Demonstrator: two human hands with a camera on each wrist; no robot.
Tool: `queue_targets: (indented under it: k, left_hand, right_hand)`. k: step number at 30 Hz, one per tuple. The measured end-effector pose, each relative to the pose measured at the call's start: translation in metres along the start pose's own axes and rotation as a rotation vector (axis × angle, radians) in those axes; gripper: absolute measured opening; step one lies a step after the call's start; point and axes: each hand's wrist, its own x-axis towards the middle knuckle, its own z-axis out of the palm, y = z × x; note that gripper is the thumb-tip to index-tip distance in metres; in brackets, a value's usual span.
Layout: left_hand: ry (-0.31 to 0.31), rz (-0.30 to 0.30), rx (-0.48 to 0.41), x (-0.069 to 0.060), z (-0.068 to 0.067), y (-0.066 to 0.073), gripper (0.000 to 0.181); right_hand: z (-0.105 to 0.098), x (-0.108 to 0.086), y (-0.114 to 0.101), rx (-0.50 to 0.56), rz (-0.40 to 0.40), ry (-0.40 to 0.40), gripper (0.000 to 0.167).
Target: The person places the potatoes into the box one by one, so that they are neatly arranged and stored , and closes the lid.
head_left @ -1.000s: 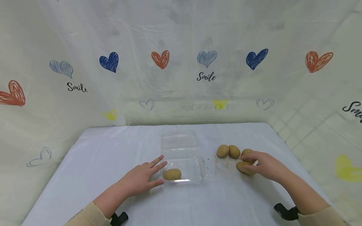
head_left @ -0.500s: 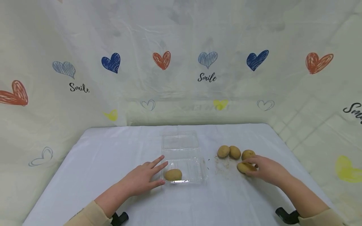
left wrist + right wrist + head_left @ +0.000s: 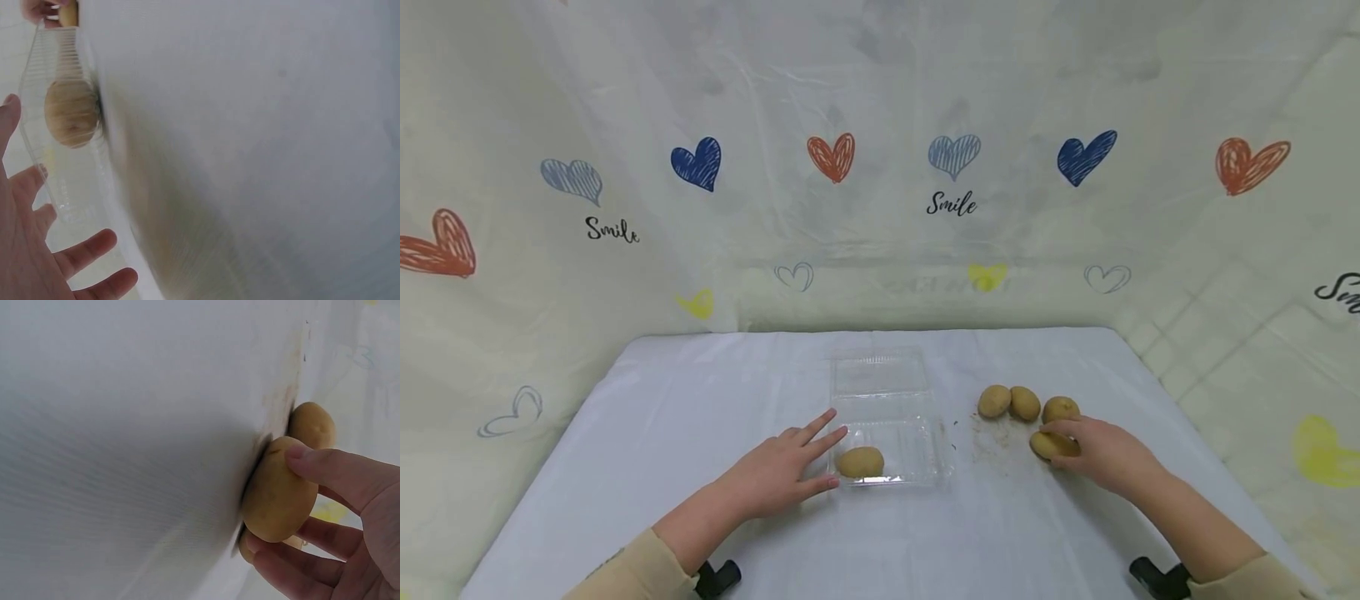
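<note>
A clear plastic clamshell box [image 3: 910,454] lies with its lid [image 3: 880,375] folded back, and one potato [image 3: 861,462] rests at the left of its base. My left hand [image 3: 782,471] is at the box's left edge with fingers spread, holding nothing; whether the fingertips touch the box is hard to tell. On the right, my right hand [image 3: 1108,454] pinches a potato [image 3: 278,494] between thumb and fingers, and that potato still lies on the cloth. Just behind it sits another potato [image 3: 1062,408].
Two more potatoes [image 3: 994,402] lie side by side between the box and the right hand. Brown crumbs [image 3: 996,442] are scattered on the white cloth [image 3: 737,375] near them. A hanging sheet [image 3: 880,233] printed with hearts stands behind the table.
The right hand's fingers have come down and closed around the nearest potato, and the potato behind it shows more fully. My left hand and the box have kept their places.
</note>
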Motion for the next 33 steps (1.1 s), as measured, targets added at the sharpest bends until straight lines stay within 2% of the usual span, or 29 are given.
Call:
queue_targets:
  k: [17,21,29,33]
  left_hand:
    - [0.015,0.004,0.002,0.000,0.000,-0.002,0.075]
    - [0.015,0.009,0.002,0.000,-0.001,-0.002,0.075]
    - [0.014,0.001,0.004,0.000,0.000,-0.001,0.072]
    - [0.010,-0.004,-0.003,-0.001,-0.001,-0.001,0.072]
  right_hand:
    - [-0.001,0.001,-0.001,0.061,0.050,-0.063,0.046]
    - [-0.001,-0.001,-0.001,0.064,0.035,-0.065,0.045]
    - [-0.003,-0.001,-0.006,0.062,-0.026,-0.010,0.043]
    - [-0.008,0.001,-0.011,0.081,-0.035,-0.018,0.044]
